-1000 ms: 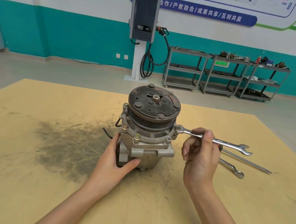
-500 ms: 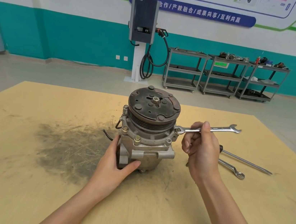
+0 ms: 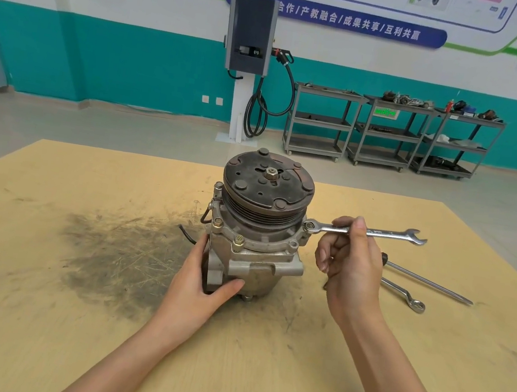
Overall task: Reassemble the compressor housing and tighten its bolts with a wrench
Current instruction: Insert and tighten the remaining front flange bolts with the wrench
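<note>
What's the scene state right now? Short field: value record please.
workpiece: compressor, upright on the wooden table, pulley end up
left hand: grips the lower compressor body
right hand: holds the combination wrench mid-shaft
wrench position: ring end on the flange bolt at the compressor's right side, open end pointing right
spare tools: second wrench and a screwdriver lying on the table to the right
surface: dark grease stain left of the compressor

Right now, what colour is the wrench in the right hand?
Shiny silver metal; the wrench in the right hand shows best in the head view.
</note>
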A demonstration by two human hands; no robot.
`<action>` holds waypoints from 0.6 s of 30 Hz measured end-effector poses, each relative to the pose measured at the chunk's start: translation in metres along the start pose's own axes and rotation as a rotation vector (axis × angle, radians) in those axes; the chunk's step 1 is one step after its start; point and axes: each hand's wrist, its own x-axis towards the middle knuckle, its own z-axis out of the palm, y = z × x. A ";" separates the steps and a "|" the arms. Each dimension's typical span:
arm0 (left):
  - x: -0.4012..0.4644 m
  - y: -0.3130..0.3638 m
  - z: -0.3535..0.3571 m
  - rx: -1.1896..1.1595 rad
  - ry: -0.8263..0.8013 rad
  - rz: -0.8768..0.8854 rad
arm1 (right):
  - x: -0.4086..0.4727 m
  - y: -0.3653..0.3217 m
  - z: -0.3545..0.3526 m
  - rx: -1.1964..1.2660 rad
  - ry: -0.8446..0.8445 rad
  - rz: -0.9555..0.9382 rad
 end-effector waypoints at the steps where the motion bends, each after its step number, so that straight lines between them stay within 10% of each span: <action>1: 0.000 0.000 0.000 0.000 -0.003 0.001 | 0.001 -0.001 -0.001 0.009 -0.015 0.016; 18: 0.002 -0.004 0.001 -0.019 -0.001 -0.006 | 0.008 -0.003 -0.002 0.093 -0.094 0.122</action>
